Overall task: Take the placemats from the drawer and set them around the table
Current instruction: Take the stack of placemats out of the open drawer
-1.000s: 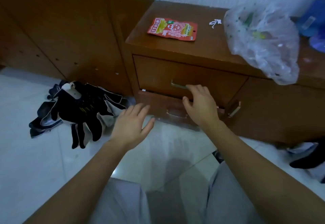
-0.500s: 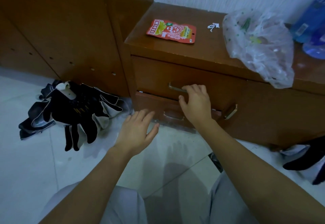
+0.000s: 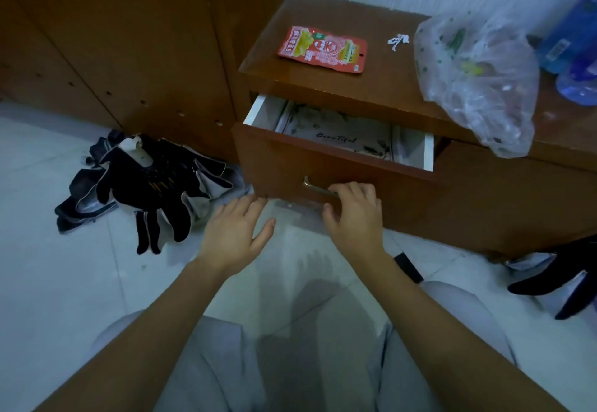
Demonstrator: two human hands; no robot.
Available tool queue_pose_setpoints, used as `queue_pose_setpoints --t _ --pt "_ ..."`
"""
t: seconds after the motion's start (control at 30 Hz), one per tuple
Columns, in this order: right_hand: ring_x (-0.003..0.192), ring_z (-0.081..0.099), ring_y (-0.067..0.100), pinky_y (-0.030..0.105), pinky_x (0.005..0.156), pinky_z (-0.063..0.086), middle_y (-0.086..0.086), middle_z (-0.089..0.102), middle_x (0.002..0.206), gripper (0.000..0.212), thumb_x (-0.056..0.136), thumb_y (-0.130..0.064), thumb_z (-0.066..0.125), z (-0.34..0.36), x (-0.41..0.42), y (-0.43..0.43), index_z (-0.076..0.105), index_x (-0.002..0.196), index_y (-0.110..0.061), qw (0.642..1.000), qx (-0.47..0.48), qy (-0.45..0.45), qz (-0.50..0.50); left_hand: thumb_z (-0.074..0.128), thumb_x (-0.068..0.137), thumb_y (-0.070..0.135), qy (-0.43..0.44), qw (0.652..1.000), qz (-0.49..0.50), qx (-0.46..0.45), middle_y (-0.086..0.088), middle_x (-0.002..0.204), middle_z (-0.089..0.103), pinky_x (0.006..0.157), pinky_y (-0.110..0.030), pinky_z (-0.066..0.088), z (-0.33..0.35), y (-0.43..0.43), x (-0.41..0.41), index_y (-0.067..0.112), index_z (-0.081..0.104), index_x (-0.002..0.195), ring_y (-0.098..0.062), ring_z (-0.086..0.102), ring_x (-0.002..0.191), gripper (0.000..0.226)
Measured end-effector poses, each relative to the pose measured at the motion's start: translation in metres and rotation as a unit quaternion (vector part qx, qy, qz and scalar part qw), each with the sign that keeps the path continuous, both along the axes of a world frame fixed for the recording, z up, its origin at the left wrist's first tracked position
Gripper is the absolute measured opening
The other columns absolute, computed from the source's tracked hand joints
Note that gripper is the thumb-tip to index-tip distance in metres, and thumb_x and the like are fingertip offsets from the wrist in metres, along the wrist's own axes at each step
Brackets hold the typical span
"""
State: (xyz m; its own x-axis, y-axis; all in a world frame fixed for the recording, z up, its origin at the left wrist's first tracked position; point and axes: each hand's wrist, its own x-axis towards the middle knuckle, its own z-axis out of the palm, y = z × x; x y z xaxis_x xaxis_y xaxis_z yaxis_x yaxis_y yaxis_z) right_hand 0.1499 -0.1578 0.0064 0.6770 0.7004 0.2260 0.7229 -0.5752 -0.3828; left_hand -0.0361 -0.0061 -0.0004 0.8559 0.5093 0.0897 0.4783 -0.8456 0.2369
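Pale printed placemats [image 3: 339,132] lie flat in the part-open brown wooden drawer [image 3: 290,166], long axis left-to-right, above and beyond our hands: right hand [image 3: 355,217] curled on the metal bar handle [image 3: 315,188], left hand [image 3: 237,233] open, free, likelier to reach in.

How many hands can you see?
2. The left hand is open near the drawer; the right hand grips its handle.

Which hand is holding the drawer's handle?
The right hand: its fingers curl over the metal handle of the open drawer. The left hand is flat, fingers straight, gripping nothing.
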Motion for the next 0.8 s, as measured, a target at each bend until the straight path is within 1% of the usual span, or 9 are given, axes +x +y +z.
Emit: queue_pose_setpoints --t 0.13,0.27,0.33,0.43,0.5,0.63,0.7,0.73,0.8 --pt "0.104 0.048 0.024 0.041 0.081 0.044 -0.001 0.062 0.107 0.032 0.082 -0.029 0.058 0.014 -0.041 -0.029 0.064 0.112 -0.021 0.998 -0.041 0.041 0.007 0.035 0.098 0.05 0.042 0.997 0.043 -0.038 -0.005 0.122 0.063 0.084 -0.041 0.044 0.03 -0.009 -0.031 0.012 0.06 0.128 -0.03 0.058 0.106 0.054" --pt "0.115 0.046 0.025 0.042 0.09 0.041 0.001 0.06 0.119 0.041 0.081 -0.034 0.057 0.033 -0.08 -0.05 0.06 0.119 -0.019 0.985 -0.135 0.104 0.027 0.031 0.098 0.052 0.098 0.99 0.051 -0.085 -0.007 0.13 0.061 0.091 -0.045 0.045 0.065 -0.028 -0.063 0.012 0.057 0.133 -0.031 0.057 0.114 0.059" --pt "0.119 0.045 0.025 0.042 0.094 0.039 0.001 0.059 0.124 0.045 0.081 -0.032 0.06 0.044 -0.094 -0.054 0.058 0.123 -0.019 0.977 -0.161 0.133 0.03 0.031 0.098 0.053 0.117 0.986 0.047 -0.106 -0.007 0.134 0.06 0.095 -0.045 0.045 0.08 -0.038 -0.074 0.013 0.055 0.136 -0.03 0.055 0.118 0.059" --pt "0.124 0.043 0.026 0.043 0.098 0.039 0.002 0.056 0.129 0.049 0.081 -0.031 0.063 0.057 -0.114 -0.06 0.055 0.127 -0.018 0.967 -0.186 0.172 0.029 0.03 0.099 0.053 0.124 0.982 0.045 -0.132 -0.007 0.136 0.059 0.097 -0.044 0.045 0.099 -0.051 -0.088 0.013 0.053 0.138 -0.028 0.055 0.12 0.06" --pt "0.128 0.04 0.027 0.043 0.1 0.038 0.003 0.053 0.134 0.053 0.083 -0.03 0.062 0.064 -0.125 -0.065 0.05 0.133 -0.018 0.957 -0.213 0.195 0.037 0.031 0.099 0.053 0.128 0.98 0.052 -0.144 -0.007 0.136 0.058 0.096 -0.043 0.044 0.112 -0.057 -0.096 0.013 0.053 0.138 -0.028 0.055 0.12 0.061" --pt "0.133 0.035 0.026 0.042 0.105 0.035 0.006 0.041 0.144 0.061 0.09 -0.034 0.055 0.087 -0.128 -0.065 0.034 0.144 -0.014 0.922 -0.311 0.216 0.081 0.033 0.098 0.051 0.135 0.975 0.06 -0.165 -0.008 0.133 0.06 0.093 -0.041 0.045 0.143 -0.068 -0.111 0.012 0.055 0.136 -0.027 0.057 0.116 0.059" --pt "0.131 0.037 0.027 0.043 0.105 0.037 0.009 0.041 0.144 0.06 0.092 -0.034 0.054 0.11 -0.124 -0.061 0.034 0.144 -0.012 0.914 -0.311 0.25 0.071 0.033 0.098 0.051 0.141 0.974 0.061 -0.169 -0.009 0.132 0.062 0.092 -0.041 0.047 0.164 -0.073 -0.117 0.011 0.056 0.135 -0.028 0.059 0.114 0.059" --pt "0.13 0.039 0.028 0.043 0.105 0.039 0.01 0.043 0.142 0.057 0.092 -0.033 0.054 0.125 -0.121 -0.059 0.036 0.142 -0.011 0.917 -0.299 0.256 0.068 0.033 0.099 0.051 0.142 0.973 0.065 -0.171 -0.009 0.131 0.062 0.092 -0.042 0.047 0.176 -0.074 -0.119 0.011 0.057 0.134 -0.029 0.06 0.113 0.059" --pt "0.127 0.043 0.028 0.042 0.105 0.04 0.01 0.049 0.137 0.053 0.093 -0.032 0.054 0.156 -0.114 -0.054 0.043 0.14 -0.011 0.931 -0.265 0.238 0.083 0.031 0.099 0.051 0.148 0.97 0.08 -0.177 -0.009 0.131 0.062 0.092 -0.043 0.048 0.202 -0.074 -0.121 0.011 0.057 0.134 -0.029 0.06 0.113 0.059"
